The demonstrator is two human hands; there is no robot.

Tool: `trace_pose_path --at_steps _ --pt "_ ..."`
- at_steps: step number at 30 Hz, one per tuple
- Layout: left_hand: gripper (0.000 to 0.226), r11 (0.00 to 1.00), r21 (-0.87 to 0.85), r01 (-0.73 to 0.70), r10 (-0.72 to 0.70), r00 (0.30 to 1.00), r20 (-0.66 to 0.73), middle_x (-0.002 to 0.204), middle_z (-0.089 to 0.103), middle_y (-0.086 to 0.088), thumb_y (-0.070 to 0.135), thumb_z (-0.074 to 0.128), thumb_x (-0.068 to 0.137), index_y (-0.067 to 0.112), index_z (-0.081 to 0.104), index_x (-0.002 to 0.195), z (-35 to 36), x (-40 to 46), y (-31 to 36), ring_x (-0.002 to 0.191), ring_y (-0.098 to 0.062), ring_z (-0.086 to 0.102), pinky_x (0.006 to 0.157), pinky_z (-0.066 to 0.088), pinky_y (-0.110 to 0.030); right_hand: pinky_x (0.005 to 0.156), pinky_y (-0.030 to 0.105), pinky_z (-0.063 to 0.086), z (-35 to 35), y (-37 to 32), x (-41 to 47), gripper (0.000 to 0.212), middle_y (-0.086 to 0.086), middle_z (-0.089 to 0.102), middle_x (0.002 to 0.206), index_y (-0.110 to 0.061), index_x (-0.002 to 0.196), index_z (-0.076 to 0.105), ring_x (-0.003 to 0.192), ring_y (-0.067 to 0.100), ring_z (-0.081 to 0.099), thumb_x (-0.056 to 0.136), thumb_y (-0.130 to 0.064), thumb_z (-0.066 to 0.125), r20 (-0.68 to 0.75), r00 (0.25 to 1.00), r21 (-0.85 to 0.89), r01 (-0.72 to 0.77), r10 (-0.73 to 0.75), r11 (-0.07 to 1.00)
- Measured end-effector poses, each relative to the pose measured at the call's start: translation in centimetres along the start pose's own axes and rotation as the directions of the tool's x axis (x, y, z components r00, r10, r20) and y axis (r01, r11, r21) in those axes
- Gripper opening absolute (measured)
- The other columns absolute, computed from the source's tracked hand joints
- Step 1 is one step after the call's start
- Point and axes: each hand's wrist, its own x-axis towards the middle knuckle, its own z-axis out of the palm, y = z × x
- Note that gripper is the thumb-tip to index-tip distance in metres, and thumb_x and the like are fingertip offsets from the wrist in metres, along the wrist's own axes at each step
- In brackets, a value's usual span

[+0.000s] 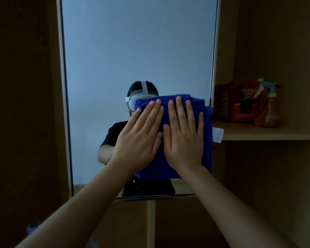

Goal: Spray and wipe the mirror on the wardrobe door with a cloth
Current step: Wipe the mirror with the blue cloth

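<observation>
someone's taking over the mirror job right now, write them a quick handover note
Left hand: flat, fingers straight, pressing the blue cloth against the mirror.
Right hand: the same, flat on the cloth beside the left.
The cloth sits low on the mirror toward its right edge, its white tag hanging past the frame.
The spray bottle stands on the shelf to the right, in front of a red box.
Done: wiping is under way; whether it was sprayed cannot be told.
Left: wipe the rest of the glass.
</observation>
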Motion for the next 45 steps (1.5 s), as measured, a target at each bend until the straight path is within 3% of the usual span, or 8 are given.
trace_pose_path --at_steps 7,16,20,24,31,36,40,45 --pt "0.056 0.999 0.042 0.034 -0.033 0.999 -0.022 0.16 0.02 -0.016 0.027 0.028 0.103 -0.001 0.021 0.152 -1.0 5.2 -3.0 0.149 -0.025 0.015 0.123 0.01 -0.04 0.121 0.048 0.008 -0.7 -0.3 6.2 0.054 0.002 0.016 0.162 -0.017 0.154 0.017 0.15 0.02 0.009 0.104 -0.037 0.02 -0.05 0.998 0.012 -0.024 0.025 1.0" --pt "0.055 0.999 0.015 0.029 -0.03 0.999 0.035 0.157 0.02 -0.016 0.028 0.029 0.102 0.0 0.025 0.149 1.0 -6.8 2.9 0.148 -0.025 0.014 0.123 0.007 -0.041 0.12 0.051 0.008 1.5 -1.2 -7.4 0.053 0.002 0.012 0.161 -0.018 0.154 0.014 0.15 0.02 0.009 0.104 -0.038 0.018 0.027 0.999 0.017 -0.018 0.018 1.0" --pt "0.056 0.999 0.022 0.043 -0.044 0.998 0.049 0.156 0.021 -0.015 0.028 0.031 0.101 0.0 0.025 0.149 1.1 -7.9 3.6 0.148 -0.025 0.015 0.123 0.009 -0.041 0.12 0.051 0.008 1.5 -0.9 -8.3 0.054 0.002 0.012 0.161 -0.019 0.154 0.012 0.15 0.02 0.008 0.104 -0.038 0.019 0.067 0.998 0.011 0.018 -0.018 1.0" --pt "0.055 0.998 0.043 0.042 -0.045 0.998 0.051 0.156 0.025 -0.017 0.028 0.029 0.103 -0.001 0.027 0.149 0.3 -4.7 2.5 0.147 -0.026 0.018 0.122 0.012 -0.042 0.12 0.051 0.008 0.6 0.0 -4.5 0.055 0.003 0.013 0.161 -0.019 0.153 0.014 0.15 0.02 0.008 0.103 -0.038 0.023 0.067 0.996 0.026 0.063 -0.065 0.998" --pt "0.053 0.998 0.054 0.034 -0.031 0.998 -0.059 0.156 0.029 -0.018 0.024 0.032 0.103 -0.003 0.03 0.149 -0.9 5.7 -1.5 0.147 -0.027 0.024 0.121 0.016 -0.042 0.121 0.048 0.008 -1.2 1.4 5.9 0.054 0.002 0.019 0.161 -0.017 0.154 0.02 0.149 0.019 0.011 0.104 -0.037 0.024 -0.045 0.999 0.029 -0.01 0.012 1.0" --pt "0.055 0.996 0.042 0.072 -0.072 0.997 -0.012 0.159 0.02 -0.017 0.027 0.025 0.103 -0.002 0.021 0.151 0.6 0.8 2.4 0.149 -0.026 0.015 0.122 0.013 -0.042 0.121 0.048 0.006 -0.4 2.1 -0.1 0.055 0.002 0.014 0.162 -0.018 0.154 0.017 0.15 0.019 0.008 0.104 -0.037 0.022 -0.009 1.0 0.034 0.01 -0.01 0.999" --pt "0.053 0.997 0.047 0.056 -0.057 0.998 0.018 0.156 0.024 -0.016 0.026 0.029 0.103 -0.001 0.03 0.148 1.6 -4.2 5.6 0.147 -0.026 0.018 0.121 0.015 -0.043 0.12 0.05 0.008 0.3 2.5 -6.0 0.054 0.003 0.014 0.161 -0.019 0.154 0.015 0.15 0.02 0.009 0.103 -0.038 0.02 0.039 0.999 0.033 0.007 -0.008 0.999" --pt "0.054 0.998 0.063 0.008 -0.01 0.999 0.038 0.157 0.024 -0.015 0.028 0.027 0.103 -0.001 0.028 0.149 0.9 -2.5 4.4 0.147 -0.025 0.021 0.121 0.017 -0.041 0.121 0.049 0.006 -0.1 2.5 -4.5 0.054 0.002 0.01 0.161 -0.02 0.154 0.012 0.15 0.019 0.006 0.104 -0.04 0.015 0.072 0.997 0.037 -0.002 -0.001 0.999"
